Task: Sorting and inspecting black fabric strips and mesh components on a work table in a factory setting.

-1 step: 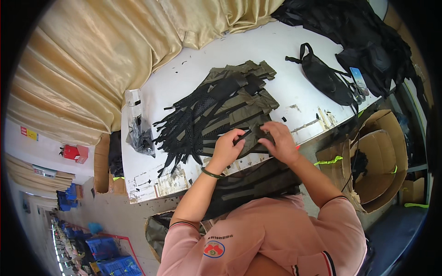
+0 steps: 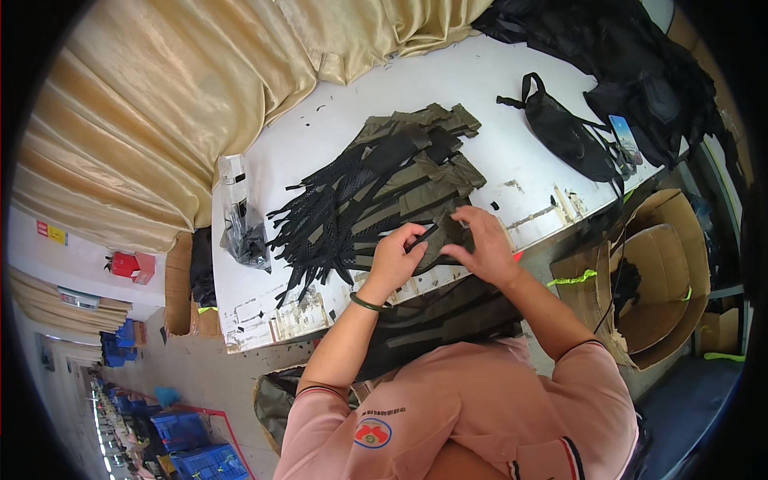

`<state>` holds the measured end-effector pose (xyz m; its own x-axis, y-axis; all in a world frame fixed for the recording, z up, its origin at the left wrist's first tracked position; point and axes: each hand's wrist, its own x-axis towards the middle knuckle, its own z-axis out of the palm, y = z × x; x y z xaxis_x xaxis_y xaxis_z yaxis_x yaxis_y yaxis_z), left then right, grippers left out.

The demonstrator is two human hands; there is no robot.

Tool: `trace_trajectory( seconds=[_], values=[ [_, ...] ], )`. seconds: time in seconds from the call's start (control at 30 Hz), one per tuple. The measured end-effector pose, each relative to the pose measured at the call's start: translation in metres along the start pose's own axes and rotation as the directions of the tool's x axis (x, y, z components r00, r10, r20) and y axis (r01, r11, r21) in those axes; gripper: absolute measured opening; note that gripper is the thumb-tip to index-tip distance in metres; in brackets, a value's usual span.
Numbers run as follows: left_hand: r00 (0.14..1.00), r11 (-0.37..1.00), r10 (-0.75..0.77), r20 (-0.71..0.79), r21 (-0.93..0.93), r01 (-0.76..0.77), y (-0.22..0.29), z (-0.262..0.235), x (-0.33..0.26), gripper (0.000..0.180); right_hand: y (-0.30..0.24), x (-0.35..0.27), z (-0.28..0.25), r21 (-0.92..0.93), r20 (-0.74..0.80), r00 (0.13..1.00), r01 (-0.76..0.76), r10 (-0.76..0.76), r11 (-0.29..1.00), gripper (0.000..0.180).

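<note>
A heap of olive-green fabric pieces with black mesh and dangling black straps point(image 2: 376, 188) lies on the white table. My left hand point(image 2: 394, 260) is closed at the heap's near edge, pinching a narrow black thing point(image 2: 424, 237) between thumb and fingers; whether it is a strap end or a small tool I cannot tell. Just right of it, my right hand point(image 2: 490, 250) is open above an olive piece point(image 2: 453, 230), thumb and fingers apart. More dark fabric pieces point(image 2: 448, 316) hang or lie below the table's front edge, against my body.
A clear plastic bag point(image 2: 246, 240) lies at the table's left end. To the right are a black waist bag point(image 2: 564, 136), a phone point(image 2: 625, 138) and piled black fabric point(image 2: 640, 72). An open cardboard box point(image 2: 664, 272) stands right of the table; a gold curtain point(image 2: 160, 120) hangs behind.
My right thumb has shifted slightly left, toward my left hand, and the right fingertips are a little higher. The left hand has hardly moved.
</note>
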<state>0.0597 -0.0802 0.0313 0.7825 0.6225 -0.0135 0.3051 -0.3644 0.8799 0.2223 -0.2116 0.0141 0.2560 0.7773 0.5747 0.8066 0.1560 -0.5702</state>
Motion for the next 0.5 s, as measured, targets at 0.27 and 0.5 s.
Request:
trace_trajectory(
  seconds=[0.27,0.5],
  values=[
    [1.0,0.991,-0.01,0.002,-0.134,0.01,0.003,-0.001,-0.019,0.015,-0.007,0.005,0.02,0.089,0.017,0.998,-0.056,0.054,0.995,0.032],
    [1.0,0.997,0.017,0.025,-0.07,-0.016,-0.002,0.0,-0.027,0.02,-0.016,0.01,0.005,0.035,0.255,0.964,0.07,-0.076,0.997,0.018]
  ],
)
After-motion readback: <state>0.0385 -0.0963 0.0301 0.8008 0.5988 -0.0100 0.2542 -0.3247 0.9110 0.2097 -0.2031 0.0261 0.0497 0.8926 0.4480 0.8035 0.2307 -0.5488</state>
